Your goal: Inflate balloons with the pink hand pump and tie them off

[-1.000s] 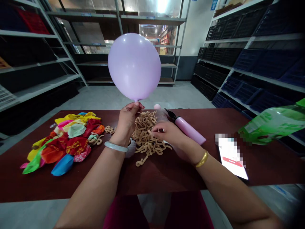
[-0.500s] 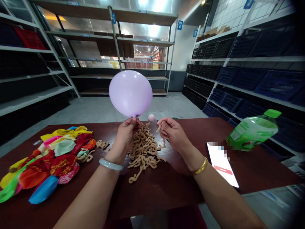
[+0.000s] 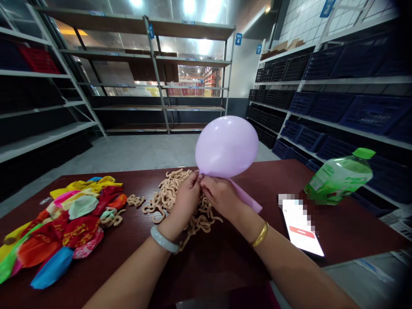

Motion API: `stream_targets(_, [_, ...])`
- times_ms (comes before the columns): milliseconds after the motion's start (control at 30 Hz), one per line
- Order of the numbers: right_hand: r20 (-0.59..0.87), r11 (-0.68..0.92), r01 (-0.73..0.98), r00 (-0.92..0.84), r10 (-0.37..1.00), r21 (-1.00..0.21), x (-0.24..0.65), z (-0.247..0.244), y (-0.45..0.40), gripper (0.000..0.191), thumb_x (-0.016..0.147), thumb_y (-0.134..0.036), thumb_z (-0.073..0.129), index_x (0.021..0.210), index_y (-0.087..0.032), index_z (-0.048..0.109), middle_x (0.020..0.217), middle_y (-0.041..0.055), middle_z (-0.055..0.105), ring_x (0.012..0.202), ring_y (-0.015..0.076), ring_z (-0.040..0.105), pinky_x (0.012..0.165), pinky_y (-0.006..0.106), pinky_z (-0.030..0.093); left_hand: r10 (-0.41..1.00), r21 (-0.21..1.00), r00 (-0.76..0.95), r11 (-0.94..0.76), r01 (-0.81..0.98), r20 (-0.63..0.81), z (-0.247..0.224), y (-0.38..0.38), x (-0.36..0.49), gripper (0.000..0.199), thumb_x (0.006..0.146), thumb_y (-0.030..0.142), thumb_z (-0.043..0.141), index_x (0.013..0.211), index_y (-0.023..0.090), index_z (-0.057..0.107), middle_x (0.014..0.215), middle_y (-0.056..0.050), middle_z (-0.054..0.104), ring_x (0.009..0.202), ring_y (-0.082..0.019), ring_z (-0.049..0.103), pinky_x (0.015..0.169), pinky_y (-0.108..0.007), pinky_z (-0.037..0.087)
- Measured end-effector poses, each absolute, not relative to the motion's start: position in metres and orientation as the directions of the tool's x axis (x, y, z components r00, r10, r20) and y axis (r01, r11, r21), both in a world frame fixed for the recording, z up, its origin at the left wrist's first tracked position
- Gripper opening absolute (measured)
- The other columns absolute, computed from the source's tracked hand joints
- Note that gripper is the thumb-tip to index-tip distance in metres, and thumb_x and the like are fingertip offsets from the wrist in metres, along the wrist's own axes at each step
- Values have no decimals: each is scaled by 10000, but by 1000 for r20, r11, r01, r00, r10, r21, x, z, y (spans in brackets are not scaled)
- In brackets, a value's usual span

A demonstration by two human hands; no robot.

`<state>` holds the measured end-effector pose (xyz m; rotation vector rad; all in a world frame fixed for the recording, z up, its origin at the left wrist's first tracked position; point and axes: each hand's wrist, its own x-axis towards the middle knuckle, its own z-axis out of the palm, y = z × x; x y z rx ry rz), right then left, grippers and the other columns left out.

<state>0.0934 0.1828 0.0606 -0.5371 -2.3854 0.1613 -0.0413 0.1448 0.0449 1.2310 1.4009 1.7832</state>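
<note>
An inflated lilac balloon [image 3: 227, 146] stands tilted to the right above the table, its neck at my fingertips. My left hand [image 3: 189, 193] is closed, pinching the neck from the left. My right hand [image 3: 220, 193] is closed too, its fingers meeting the left ones at the neck; whether a small piece is also in them is hidden. Behind the right wrist sticks out a lilac tube-like thing [image 3: 249, 199], partly covered. Around and under my left hand spreads a heap of beige curly strips [image 3: 169, 189].
Uninflated coloured balloons [image 3: 82, 208] lie in a pile on the left of the dark red table [image 3: 128, 253], near a few beige strips [image 3: 135, 200]. To the right are a phone [image 3: 304, 229] and a green bottle [image 3: 341, 176]. Shelves with dark crates [image 3: 334, 107] stand beyond.
The balloon has moved right and lower, and now tilts. My right hand, which held a beige strip apart from it, has come in to the neck beside my left hand.
</note>
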Motion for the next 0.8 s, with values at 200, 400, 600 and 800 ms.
stream_targets(200, [659,926,274,-651,377,-260,98,62,190,210,970,-267,470,976,-187,664,1005,105,689,919,212,615,841,328,456,859,948,-436,-317,-41,268,45,145,-41,113,733,284,713,694,211,637,580,-4,563,613,-183,542,585,-269,427])
stream_targets(400, [559,600,-59,-446,699,-798,98,68,202,148,898,-317,579,955,-217,672,826,19,689,675,144,603,636,283,488,880,977,-435,-215,-7,191,50,144,-52,195,781,371,683,742,185,638,518,38,445,453,-107,361,475,-244,284])
stream_targets(600, [514,413,-309,-569,642,-857,78,93,204,266,851,-392,637,1047,-215,671,936,40,700,758,142,640,695,285,524,948,976,-298,-163,-142,115,50,142,-46,219,780,379,661,791,176,580,617,38,488,474,-78,332,453,-216,225])
stream_targets(800, [523,405,-349,-695,493,-845,74,127,204,378,876,-495,590,1144,-239,663,1151,76,676,1103,217,612,921,381,505,980,830,-192,-151,-537,54,62,134,-49,246,708,227,706,741,181,467,576,85,306,449,-44,250,406,-176,168])
